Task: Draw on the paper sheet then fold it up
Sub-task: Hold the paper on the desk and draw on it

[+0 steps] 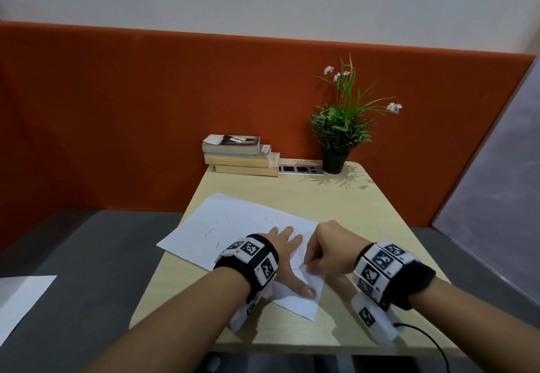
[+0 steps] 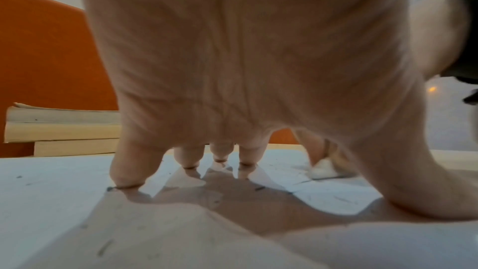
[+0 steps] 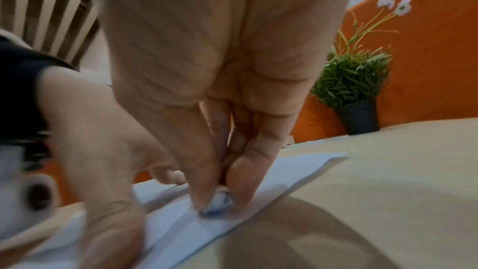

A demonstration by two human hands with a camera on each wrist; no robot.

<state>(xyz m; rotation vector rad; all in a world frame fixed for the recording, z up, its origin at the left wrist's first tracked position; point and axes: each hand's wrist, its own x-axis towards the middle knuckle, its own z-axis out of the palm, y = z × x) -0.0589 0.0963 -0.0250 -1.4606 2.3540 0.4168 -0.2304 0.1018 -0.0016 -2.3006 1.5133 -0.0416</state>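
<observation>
A white paper sheet (image 1: 233, 226) with faint pen marks lies slanted on the pale wooden table (image 1: 359, 214). My left hand (image 1: 287, 258) presses flat on its near right part, fingers spread and straight; in the left wrist view the fingertips (image 2: 126, 179) touch the sheet (image 2: 51, 191). My right hand (image 1: 317, 258) is curled at the sheet's right edge, which is turned up as a flap. In the right wrist view its thumb and forefinger (image 3: 220, 199) pinch a small white curl with blue marks, seemingly the paper's (image 3: 297, 171) edge.
Three stacked books (image 1: 239, 154) and a potted plant (image 1: 336, 132) stand at the table's far edge before an orange partition. A flat grey device (image 1: 301, 169) lies between them. A second white sheet (image 1: 20, 296) lies low at the left. A black cable (image 1: 423, 334) trails from my right wrist.
</observation>
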